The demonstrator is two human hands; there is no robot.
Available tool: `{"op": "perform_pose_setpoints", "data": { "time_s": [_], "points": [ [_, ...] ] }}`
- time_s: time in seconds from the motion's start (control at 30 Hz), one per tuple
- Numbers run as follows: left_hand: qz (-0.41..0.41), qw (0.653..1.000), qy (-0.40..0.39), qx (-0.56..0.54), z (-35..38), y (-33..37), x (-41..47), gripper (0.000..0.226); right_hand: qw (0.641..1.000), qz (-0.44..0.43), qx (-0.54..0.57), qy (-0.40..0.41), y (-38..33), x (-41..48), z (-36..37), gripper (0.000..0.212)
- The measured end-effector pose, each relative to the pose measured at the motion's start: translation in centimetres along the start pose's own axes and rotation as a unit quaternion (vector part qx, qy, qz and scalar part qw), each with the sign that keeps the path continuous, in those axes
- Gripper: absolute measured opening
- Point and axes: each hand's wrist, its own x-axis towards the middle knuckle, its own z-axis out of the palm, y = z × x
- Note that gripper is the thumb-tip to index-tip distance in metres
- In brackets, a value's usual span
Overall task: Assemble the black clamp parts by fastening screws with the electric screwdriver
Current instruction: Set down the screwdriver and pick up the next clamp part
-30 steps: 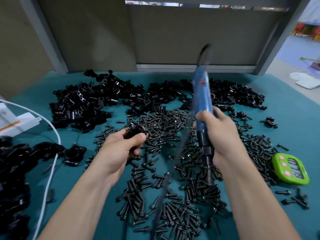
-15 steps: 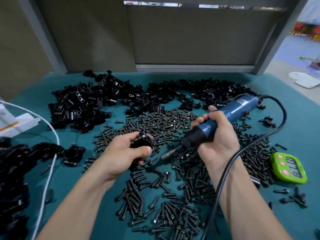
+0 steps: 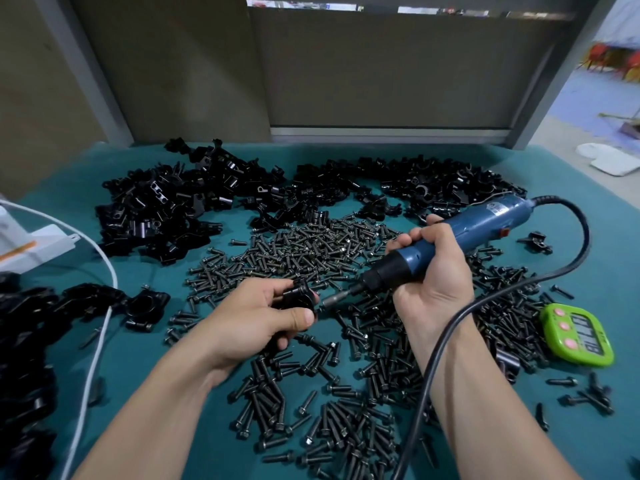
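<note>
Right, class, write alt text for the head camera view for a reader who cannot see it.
A left hand holds a black clamp part while the right hand aims the bit of a blue electric screwdriver at it. Loose screws and heaps of clamp parts cover the teal table, with a green timer at the right.

Single head cam, wide-angle: faces fwd/down, close over table (image 3: 138, 358).

L hand (image 3: 256, 320) grips clamp (image 3: 300, 296); R hand (image 3: 433, 275) grips screwdriver (image 3: 460, 233).

No text is legible. The electric screwdriver (image 3: 485, 225) bears a blurred label (image 3: 497, 209). The green timer (image 3: 554, 344) right of it shows blurred digits (image 3: 588, 336).
</note>
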Motion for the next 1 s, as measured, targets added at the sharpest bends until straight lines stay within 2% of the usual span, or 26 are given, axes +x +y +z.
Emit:
{"op": "perform_pose_setpoints", "data": {
  "time_s": [0.17,0.3,0.7,1.0],
  "points": [
    [0.003,1.0,-0.003,-0.008,-0.16,0.07,0.09,0.016,1.0,-0.013,0.004,-0.023,0.04,0.03,-0.04,0.027],
    [-0.004,0.999,-0.002,-0.041,-0.25,0.07,0.16,0.01,0.999,-0.018,0.005,-0.029,0.12,0.01,-0.07,0.028],
    [-0.015,0.996,0.028,-0.08,-0.14,0.12,0.01,0.01,0.999,0.007,0.032,-0.031,0.37,-0.15,-0.09,0.027],
    [0.007,0.998,0.05,-0.045,0.44,-0.05,-0.15,0.019,1.0,0.001,0.015,-0.028,0.77,-0.28,0.01,0.031]
  ]
}}
